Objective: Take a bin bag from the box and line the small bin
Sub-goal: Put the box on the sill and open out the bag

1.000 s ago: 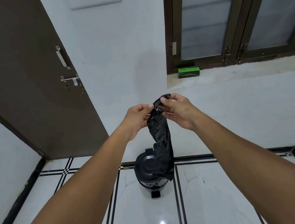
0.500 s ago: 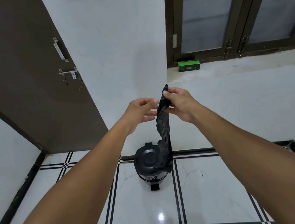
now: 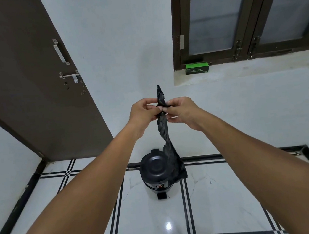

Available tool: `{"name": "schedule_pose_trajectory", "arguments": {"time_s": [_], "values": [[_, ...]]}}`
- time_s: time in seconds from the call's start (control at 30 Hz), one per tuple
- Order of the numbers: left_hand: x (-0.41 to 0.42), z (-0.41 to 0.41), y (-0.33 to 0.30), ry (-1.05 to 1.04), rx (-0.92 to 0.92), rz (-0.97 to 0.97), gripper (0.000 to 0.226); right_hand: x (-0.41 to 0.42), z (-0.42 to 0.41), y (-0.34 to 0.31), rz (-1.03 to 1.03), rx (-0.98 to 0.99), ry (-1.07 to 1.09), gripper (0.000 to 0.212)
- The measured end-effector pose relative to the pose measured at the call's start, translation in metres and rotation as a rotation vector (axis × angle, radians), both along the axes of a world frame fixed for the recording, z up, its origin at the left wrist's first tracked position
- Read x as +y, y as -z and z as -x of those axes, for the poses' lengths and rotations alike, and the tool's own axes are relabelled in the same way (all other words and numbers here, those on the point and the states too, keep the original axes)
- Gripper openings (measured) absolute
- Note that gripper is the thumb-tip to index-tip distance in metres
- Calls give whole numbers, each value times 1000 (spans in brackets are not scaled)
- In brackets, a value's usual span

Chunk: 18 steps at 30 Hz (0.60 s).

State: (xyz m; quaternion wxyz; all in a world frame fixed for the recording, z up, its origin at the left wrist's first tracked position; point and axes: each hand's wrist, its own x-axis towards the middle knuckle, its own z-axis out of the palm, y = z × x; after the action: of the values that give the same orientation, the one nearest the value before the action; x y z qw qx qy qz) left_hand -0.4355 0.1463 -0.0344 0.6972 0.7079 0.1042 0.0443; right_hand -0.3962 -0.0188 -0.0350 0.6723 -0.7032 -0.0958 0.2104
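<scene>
Both hands: left hand [image 3: 143, 112], right hand [image 3: 180, 111], pinching bin bag [image 3: 165, 133]

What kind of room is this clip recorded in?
Probably a room in a home, though which room is unclear. It has a glossy tiled floor, a brown door with a latch, a dark-framed frosted window over a ledge, and a small pedal bin.

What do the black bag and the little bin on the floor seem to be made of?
The bin bag, pinched by the left hand and right hand, looks like thin black plastic film: it hangs limp, crinkled and twisted. The small bin seems to be hard black plastic with a smooth, faintly glossy lid, though painted metal can't be ruled out.
</scene>
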Motion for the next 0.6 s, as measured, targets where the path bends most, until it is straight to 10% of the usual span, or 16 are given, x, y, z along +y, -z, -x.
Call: {"name": "schedule_pose_trajectory", "arguments": {"time_s": [0.2,0.6], "values": [[4,-2,0,21,16,45,30,0,-2,2,37,-76,99,5],[7,5,-2,84,62,179,25,1,-3,1,145,-276,124,34]]}}
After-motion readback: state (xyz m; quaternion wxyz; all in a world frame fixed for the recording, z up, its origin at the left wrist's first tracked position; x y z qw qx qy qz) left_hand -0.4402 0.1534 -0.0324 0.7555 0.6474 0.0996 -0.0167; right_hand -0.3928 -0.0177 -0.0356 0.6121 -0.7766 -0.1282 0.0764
